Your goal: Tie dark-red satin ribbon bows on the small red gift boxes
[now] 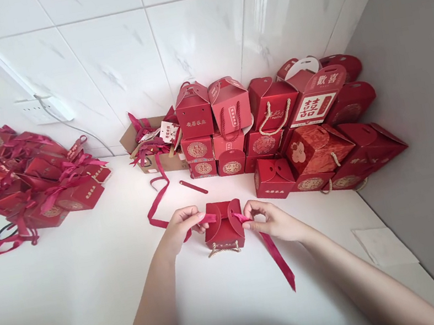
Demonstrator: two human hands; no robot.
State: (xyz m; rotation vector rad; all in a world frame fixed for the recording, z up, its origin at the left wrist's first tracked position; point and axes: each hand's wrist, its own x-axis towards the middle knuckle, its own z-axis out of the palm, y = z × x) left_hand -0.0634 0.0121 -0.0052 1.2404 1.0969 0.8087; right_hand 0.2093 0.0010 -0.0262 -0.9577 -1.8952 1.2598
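Observation:
A small red gift box (pixel 223 227) stands in front of me on the white table, its rounded top flaps folded inward. A twisted gold cord handle (pixel 224 249) hangs on its near side. Dark pink ribbon (pixel 275 258) passes through the holes in the flaps. My left hand (pixel 184 225) pinches the ribbon at the left of the box, and a long length trails behind it toward the carton. On the other side my right hand (pixel 266 218) pinches the ribbon close to the right hole, its cut end hanging down over the table.
Several stacked red gift boxes (pixel 193 111) line the tiled wall. A cardboard carton (pixel 164 162) holds ribbons and tags. A thin red strip (pixel 193 187) lies behind my box. Ribbon-tied boxes (pixel 80 195) are heaped at left. A white sheet (pixel 384 245) lies at right.

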